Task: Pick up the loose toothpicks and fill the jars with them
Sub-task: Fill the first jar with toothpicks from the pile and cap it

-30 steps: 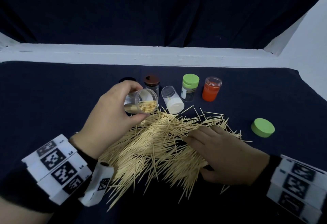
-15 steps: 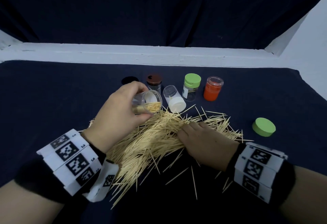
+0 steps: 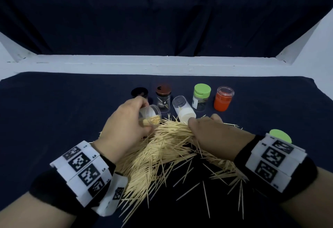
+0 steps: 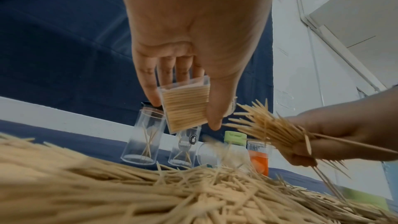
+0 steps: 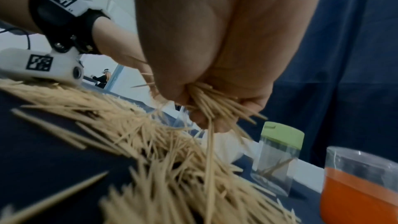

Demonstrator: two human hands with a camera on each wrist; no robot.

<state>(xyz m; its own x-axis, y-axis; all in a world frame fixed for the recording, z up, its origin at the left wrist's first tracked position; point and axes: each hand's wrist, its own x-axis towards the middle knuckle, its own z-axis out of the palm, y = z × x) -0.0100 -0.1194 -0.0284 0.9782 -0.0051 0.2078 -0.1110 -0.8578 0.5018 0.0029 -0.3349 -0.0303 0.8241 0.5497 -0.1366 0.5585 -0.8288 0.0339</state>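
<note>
Filling a jar from the pile

Left hand wrapped around tilted clear jar (half full); right hand clenched on toothpick bundle.

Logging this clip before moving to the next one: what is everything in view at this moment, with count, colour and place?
loose toothpicks: a large heap, pale wood, spread on the cloth in front of the person
held jar: one, clear, partly filled with toothpicks, tilted in the left hand
bundle of toothpicks: one handful, pale wood, in the right hand
lying jar: one, clear with a white part, on its side behind the heap
brown-lidded jar: one, clear, upright, back row
green-lidded jar: one, clear, upright, back row
orange jar: one, upright, rightmost in the row
black lid: one, far left of the row
green lid: one, on the cloth at right
cloth: one, dark blue, covers the table
left hand: grips the held jar
right hand: grips the bundle
</note>
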